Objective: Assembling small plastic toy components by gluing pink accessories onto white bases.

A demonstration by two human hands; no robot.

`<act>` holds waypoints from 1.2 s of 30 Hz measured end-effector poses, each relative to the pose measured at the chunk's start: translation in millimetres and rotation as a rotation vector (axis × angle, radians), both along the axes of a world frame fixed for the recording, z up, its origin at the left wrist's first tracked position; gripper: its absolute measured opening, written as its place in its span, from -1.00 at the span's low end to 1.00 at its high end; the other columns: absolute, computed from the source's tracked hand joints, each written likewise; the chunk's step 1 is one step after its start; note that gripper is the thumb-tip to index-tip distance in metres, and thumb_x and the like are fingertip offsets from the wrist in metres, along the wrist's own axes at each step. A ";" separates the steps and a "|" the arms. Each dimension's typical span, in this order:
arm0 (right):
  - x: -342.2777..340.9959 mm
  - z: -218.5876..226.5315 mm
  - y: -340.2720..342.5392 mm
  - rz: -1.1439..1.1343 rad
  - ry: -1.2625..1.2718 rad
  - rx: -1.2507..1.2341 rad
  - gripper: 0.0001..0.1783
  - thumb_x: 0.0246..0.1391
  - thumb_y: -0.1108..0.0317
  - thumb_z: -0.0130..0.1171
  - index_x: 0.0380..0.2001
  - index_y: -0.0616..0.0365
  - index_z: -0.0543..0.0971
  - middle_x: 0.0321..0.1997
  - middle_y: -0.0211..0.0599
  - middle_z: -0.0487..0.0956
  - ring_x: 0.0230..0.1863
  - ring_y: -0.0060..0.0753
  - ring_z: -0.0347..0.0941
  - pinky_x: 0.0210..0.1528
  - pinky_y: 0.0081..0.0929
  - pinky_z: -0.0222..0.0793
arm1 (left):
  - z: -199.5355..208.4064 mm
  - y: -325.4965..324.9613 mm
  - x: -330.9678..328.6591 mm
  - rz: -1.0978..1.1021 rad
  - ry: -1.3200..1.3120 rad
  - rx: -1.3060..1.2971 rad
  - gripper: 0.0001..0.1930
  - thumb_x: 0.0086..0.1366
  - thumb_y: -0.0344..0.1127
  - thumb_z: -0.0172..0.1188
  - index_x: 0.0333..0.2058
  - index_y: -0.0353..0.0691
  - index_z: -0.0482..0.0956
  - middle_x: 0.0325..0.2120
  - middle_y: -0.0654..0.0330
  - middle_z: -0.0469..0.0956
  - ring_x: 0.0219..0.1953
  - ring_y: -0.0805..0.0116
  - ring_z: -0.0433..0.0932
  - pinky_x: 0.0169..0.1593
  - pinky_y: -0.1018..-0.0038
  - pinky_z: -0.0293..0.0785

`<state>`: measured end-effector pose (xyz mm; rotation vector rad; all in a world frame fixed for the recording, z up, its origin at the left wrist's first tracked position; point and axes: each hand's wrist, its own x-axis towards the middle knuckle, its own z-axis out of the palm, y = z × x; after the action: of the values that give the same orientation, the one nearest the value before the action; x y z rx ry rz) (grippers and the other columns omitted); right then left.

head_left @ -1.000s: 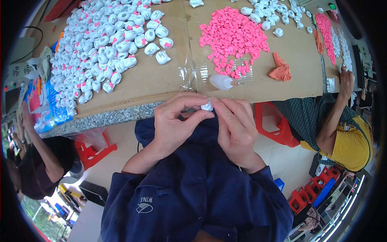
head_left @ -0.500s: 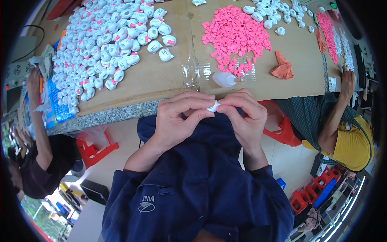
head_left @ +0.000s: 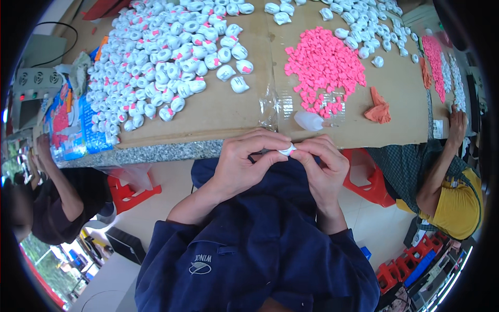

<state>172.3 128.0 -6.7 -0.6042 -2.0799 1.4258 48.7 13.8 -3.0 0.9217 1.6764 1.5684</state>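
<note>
Between my two hands, just off the table's near edge, is a small rounded white plastic head [head_left: 285, 152] with a bit of pink on it. My left hand [head_left: 236, 164] pinches its left side between thumb and fingers. At its right side, my right hand [head_left: 323, 165] presses thumb and fingertips together over the pink bit, which is mostly covered. A heap of small pink bows [head_left: 325, 67] lies beyond my hands on the cardboard. Closer to me rests a translucent squeeze bottle [head_left: 308, 120] on its side, nozzle to the right.
Many white heads [head_left: 156, 65], several with pink bows, spread across the left of the cardboard [head_left: 223, 106]. More white heads [head_left: 364, 26] lie at far right. A crumpled orange cloth [head_left: 378, 108] sits right of the bottle. Co-workers' arms [head_left: 442, 156] flank me; red stools [head_left: 369, 179] stand below.
The whole view has shifted, so the table and its piles appear lower and further right. Both hands keep their pinch on the white head, which looks slightly turned.
</note>
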 end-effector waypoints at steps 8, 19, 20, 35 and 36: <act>7.2 -4.2 20.1 -0.244 0.011 0.085 -0.52 -0.34 0.57 0.33 -0.23 0.23 0.42 -0.19 -0.35 0.41 -0.34 -0.60 0.22 -0.39 -0.69 0.10 | 10.6 5.8 -30.9 0.133 -0.334 0.187 -0.66 0.10 -0.65 0.07 -0.10 -0.43 0.35 -0.20 0.15 0.45 -0.20 0.47 0.47 -0.14 0.61 0.44; -20.6 -6.5 23.9 -0.214 -0.006 0.279 -0.71 -0.30 0.52 0.31 -0.39 0.27 0.51 -0.34 -0.25 0.50 -0.30 -0.33 0.36 -0.23 -0.50 0.27 | 29.2 37.5 -104.5 0.495 0.697 0.011 -0.72 -0.03 -0.50 0.23 -0.26 -0.30 0.51 -0.31 0.14 0.51 -0.31 0.33 0.51 -0.17 0.48 0.42; -19.0 -5.7 23.7 -0.204 -0.013 0.242 -0.72 -0.28 0.54 0.29 -0.39 0.29 0.49 -0.31 -0.26 0.50 -0.26 -0.36 0.35 -0.19 -0.52 0.25 | 32.4 45.8 -112.4 0.491 1.010 -0.011 -0.71 -0.07 -0.46 0.25 -0.28 -0.28 0.53 -0.33 0.11 0.52 -0.36 0.25 0.51 -0.20 0.44 0.43; 3.8 -0.1 23.6 -0.185 0.272 -0.194 -0.56 -0.03 0.43 0.08 -0.07 0.34 0.28 -0.21 -0.09 0.44 -0.24 -0.43 0.38 -0.18 -0.57 0.28 | 25.6 109.8 -99.9 -0.013 0.351 -0.296 -0.77 0.05 -0.51 0.11 -0.25 -0.30 0.51 -0.45 0.11 0.50 -0.36 0.41 0.52 -0.31 0.48 0.46; 7.0 0.4 27.8 -0.186 0.265 -0.198 -0.56 -0.03 0.43 0.08 -0.07 0.34 0.28 -0.21 -0.09 0.44 -0.24 -0.43 0.38 -0.18 -0.57 0.28 | 26.5 96.6 -90.4 -0.014 0.343 -0.301 -0.77 0.05 -0.51 0.11 -0.25 -0.30 0.51 -0.45 0.11 0.50 -0.36 0.41 0.52 -0.31 0.48 0.46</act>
<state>179.4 155.9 -6.3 -0.6304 -1.6486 1.5222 -41.7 110.4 23.4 1.0811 2.0678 1.1492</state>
